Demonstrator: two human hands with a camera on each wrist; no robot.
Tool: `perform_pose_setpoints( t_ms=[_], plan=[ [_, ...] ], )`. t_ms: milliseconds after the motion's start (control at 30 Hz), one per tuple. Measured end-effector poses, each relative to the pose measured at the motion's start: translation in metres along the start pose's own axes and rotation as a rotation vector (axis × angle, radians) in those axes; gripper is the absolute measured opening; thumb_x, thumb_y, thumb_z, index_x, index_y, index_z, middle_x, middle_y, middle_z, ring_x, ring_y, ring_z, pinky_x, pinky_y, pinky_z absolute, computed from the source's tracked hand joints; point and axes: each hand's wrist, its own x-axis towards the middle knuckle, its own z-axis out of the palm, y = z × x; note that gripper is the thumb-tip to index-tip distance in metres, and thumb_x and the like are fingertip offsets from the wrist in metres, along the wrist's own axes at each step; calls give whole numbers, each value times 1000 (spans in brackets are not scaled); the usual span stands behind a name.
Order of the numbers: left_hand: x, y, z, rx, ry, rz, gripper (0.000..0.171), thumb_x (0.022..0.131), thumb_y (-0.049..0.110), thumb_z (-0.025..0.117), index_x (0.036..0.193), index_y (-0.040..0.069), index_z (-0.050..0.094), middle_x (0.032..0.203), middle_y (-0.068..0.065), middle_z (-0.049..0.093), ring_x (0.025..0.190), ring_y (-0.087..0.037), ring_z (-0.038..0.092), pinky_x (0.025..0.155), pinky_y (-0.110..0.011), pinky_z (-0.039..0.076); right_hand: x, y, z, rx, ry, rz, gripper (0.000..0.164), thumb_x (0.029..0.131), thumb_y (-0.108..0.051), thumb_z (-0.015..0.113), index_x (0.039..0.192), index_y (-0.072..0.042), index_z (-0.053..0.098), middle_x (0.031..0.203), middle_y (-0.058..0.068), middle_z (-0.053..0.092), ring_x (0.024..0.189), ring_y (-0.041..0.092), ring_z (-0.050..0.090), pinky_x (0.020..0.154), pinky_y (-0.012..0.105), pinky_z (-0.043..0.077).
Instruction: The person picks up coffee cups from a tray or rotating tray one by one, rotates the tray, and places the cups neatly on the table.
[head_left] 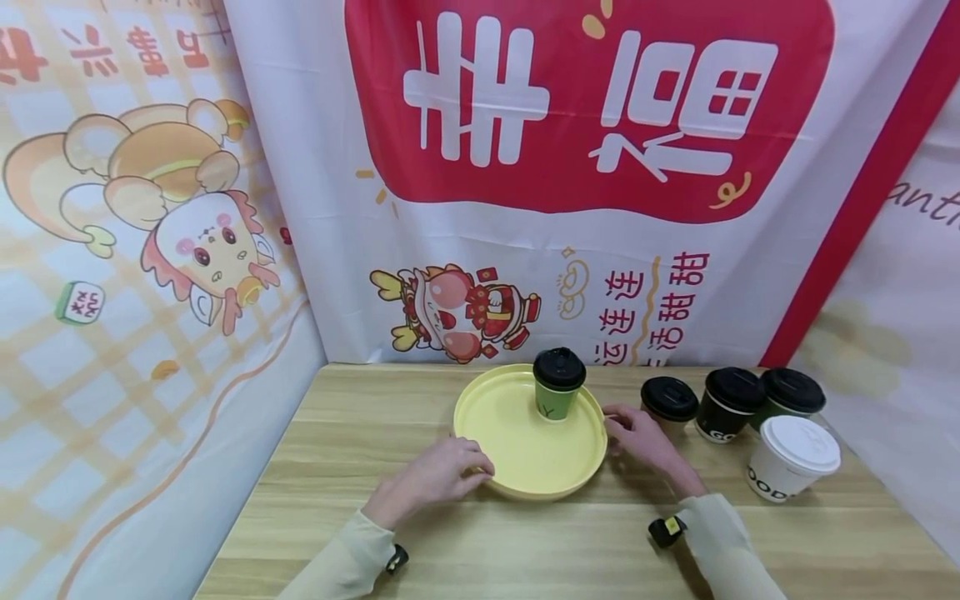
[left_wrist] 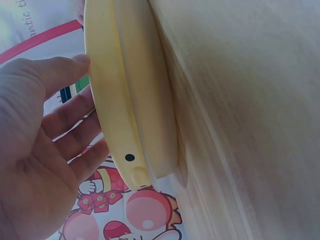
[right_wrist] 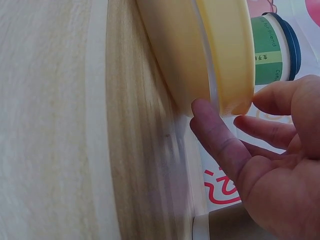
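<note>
A round yellow tray (head_left: 525,450) with a raised rim sits on the wooden table; a pale seam runs round its side. In the left wrist view a black dot and a small bump mark that side. Standing on the tray towards its back is a green paper cup (head_left: 556,402) with a black lid. At the tray's front left, my left hand (head_left: 450,471) has its thumb and relaxed fingertips right at the rim. My right hand (head_left: 641,437) is at the right edge, its loosely bent fingers (right_wrist: 220,132) along the tray's side and rim.
Right of the tray stand a brown cup with a black lid (head_left: 669,398), a black cup (head_left: 722,417), another black-lidded cup (head_left: 791,392) and a white tub (head_left: 787,467). Printed cloths (head_left: 337,275) hang behind and beside the table (head_left: 360,408).
</note>
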Motion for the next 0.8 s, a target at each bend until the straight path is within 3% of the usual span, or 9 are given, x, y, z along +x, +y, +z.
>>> perform_pose_setpoints(
  t_ms=[233, 600, 800],
  plan=[
    [-1, -3, 1, 20, 36, 40, 12, 85, 23, 66, 96, 22, 71, 91, 11, 64, 83, -3, 56, 77, -19, 47, 0, 1, -1, -5, -9, -9, 33, 93, -19, 52, 122, -5, 56, 101, 14, 65, 72, 18, 62, 62, 29, 52],
    [-7, -15, -2, -51, 15, -81, 12, 90, 23, 60, 98, 20, 68, 97, 10, 63, 90, -4, 58, 83, -22, 48, -1, 1, -2, 7, -29, -41, 33, 93, -20, 52, 122, -3, 55, 101, 15, 65, 74, 16, 62, 63, 30, 53],
    [-4, -19, -5, -43, 9, -88, 13, 90, 23, 59, 100, 19, 68, 97, 9, 64, 89, -4, 58, 82, -23, 49, -1, 0, -2, 7, -26, -29, 33, 93, -20, 52, 122, -4, 55, 101, 14, 65, 74, 16, 62, 65, 33, 53]
  ],
)
